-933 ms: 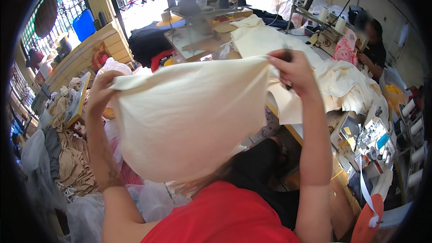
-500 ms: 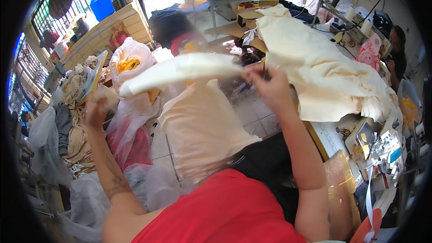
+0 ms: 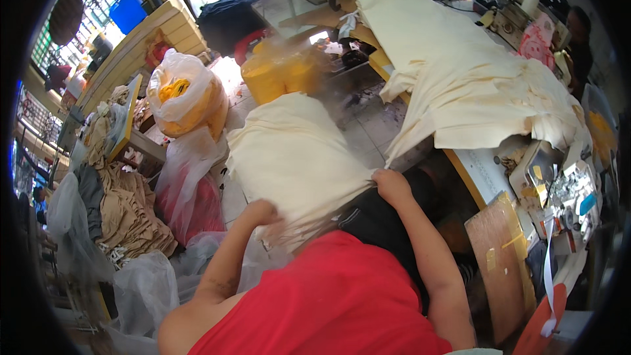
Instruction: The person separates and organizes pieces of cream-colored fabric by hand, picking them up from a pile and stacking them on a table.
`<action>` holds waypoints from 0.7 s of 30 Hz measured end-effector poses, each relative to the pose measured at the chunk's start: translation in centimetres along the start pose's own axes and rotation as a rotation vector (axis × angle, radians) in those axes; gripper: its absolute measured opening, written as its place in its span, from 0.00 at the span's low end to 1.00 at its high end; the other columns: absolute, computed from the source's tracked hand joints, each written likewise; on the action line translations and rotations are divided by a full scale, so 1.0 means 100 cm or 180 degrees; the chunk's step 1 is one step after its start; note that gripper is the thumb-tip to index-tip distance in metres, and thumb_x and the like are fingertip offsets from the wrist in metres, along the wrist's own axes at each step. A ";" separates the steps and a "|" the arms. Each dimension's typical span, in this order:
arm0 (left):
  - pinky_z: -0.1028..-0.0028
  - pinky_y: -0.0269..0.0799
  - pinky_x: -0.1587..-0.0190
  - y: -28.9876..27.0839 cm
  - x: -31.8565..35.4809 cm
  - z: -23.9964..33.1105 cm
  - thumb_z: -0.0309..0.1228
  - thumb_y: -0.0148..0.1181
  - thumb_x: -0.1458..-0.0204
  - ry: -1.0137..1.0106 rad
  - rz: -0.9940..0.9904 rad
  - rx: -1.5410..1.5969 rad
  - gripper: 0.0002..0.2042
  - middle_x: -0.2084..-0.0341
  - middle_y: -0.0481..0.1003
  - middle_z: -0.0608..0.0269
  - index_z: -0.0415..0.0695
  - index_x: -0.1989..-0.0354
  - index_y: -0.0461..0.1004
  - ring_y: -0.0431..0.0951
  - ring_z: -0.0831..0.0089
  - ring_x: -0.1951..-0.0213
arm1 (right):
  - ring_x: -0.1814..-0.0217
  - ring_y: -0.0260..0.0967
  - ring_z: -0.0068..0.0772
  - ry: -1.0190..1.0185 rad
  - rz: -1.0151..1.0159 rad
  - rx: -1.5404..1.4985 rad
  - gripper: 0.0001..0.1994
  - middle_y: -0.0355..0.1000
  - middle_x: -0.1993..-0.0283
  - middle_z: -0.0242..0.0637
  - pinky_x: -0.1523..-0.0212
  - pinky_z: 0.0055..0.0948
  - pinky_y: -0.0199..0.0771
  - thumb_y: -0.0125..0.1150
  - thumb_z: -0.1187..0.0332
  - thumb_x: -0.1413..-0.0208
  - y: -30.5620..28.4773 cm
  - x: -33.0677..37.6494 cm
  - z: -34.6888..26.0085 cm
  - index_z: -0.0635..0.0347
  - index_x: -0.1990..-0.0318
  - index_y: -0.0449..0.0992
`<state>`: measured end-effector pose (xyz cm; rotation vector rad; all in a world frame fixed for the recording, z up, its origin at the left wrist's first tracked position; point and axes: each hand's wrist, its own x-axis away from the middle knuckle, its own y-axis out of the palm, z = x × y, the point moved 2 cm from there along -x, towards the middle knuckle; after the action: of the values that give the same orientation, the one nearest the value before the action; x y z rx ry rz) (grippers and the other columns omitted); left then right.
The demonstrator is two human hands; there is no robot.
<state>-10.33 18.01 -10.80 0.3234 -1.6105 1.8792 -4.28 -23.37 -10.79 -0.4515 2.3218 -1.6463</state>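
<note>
A stack of cream fabric pieces (image 3: 296, 151) lies over my lap and stretches away from me, its top piece spread nearly flat. At its near left edge my left hand (image 3: 263, 212) is closed on the cream fabric, slightly blurred, with its fingertips hidden. My right hand (image 3: 392, 187) pinches the right corner of the top piece between thumb and fingers. Just beyond that hand, a pointed end of the larger cream cloth (image 3: 473, 98) hangs down from the table at the right.
Left of the stack stand a clear bag of yellow-orange cloth (image 3: 187, 102) and a bag of red cloth (image 3: 190, 197). Tan fabric (image 3: 135, 210) is heaped farther left. A sewing machine (image 3: 552, 177) and a brown board (image 3: 499, 263) are at right. Another person (image 3: 578, 39) sits at far right.
Both hands have come down and toward me from the raised position. The cream piece stretched between them in the air now lies on the stack. My view has shifted slightly.
</note>
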 end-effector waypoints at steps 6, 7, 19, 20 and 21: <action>0.66 0.67 0.39 -0.062 -0.127 0.147 0.40 0.52 0.33 0.1683 0.1239 0.2950 0.20 0.43 0.72 0.55 0.39 0.41 0.66 0.71 0.67 0.41 | 0.52 0.76 0.52 -0.0172 0.0526 -0.0596 0.10 0.75 0.49 0.45 0.52 0.47 0.76 0.52 0.73 0.46 -0.034 0.003 -0.030 0.59 0.58 0.77; 0.67 0.65 0.37 -0.080 -0.131 0.182 0.39 0.52 0.33 0.1895 0.1082 0.3102 0.19 0.41 0.70 0.53 0.39 0.40 0.67 0.70 0.67 0.40 | 0.52 0.76 0.52 -0.0300 0.0898 -0.0719 0.11 0.75 0.48 0.45 0.52 0.47 0.77 0.53 0.72 0.46 -0.031 0.009 -0.027 0.58 0.56 0.77; 0.73 0.73 0.53 -0.094 -0.121 0.203 0.28 0.57 0.36 0.1741 0.0967 0.3538 0.08 0.64 0.80 0.60 0.35 0.58 0.73 0.79 0.75 0.60 | 0.57 0.73 0.62 0.0870 0.1274 -0.1227 0.12 0.76 0.60 0.56 0.59 0.52 0.73 0.59 0.63 0.37 -0.071 0.057 -0.039 0.65 0.57 0.72; 0.75 0.73 0.54 -0.098 -0.113 0.204 0.23 0.58 0.39 0.1744 0.1032 0.3660 0.06 0.64 0.80 0.62 0.35 0.57 0.71 0.79 0.76 0.61 | 0.58 0.73 0.61 0.0850 0.1280 -0.1267 0.12 0.76 0.61 0.54 0.60 0.52 0.73 0.59 0.63 0.38 -0.077 0.054 -0.044 0.65 0.58 0.73; 0.76 0.73 0.55 -0.103 -0.105 0.205 0.22 0.58 0.39 0.1866 0.0827 0.3876 0.05 0.65 0.80 0.62 0.35 0.58 0.71 0.79 0.76 0.61 | 0.59 0.73 0.61 0.0822 0.1286 -0.1305 0.12 0.75 0.62 0.53 0.61 0.52 0.73 0.59 0.63 0.38 -0.086 0.051 -0.052 0.64 0.59 0.73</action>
<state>-0.35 -4.15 -4.00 0.0181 -0.0009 2.6240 -10.13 -23.52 -1.15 0.1680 2.7179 -1.0960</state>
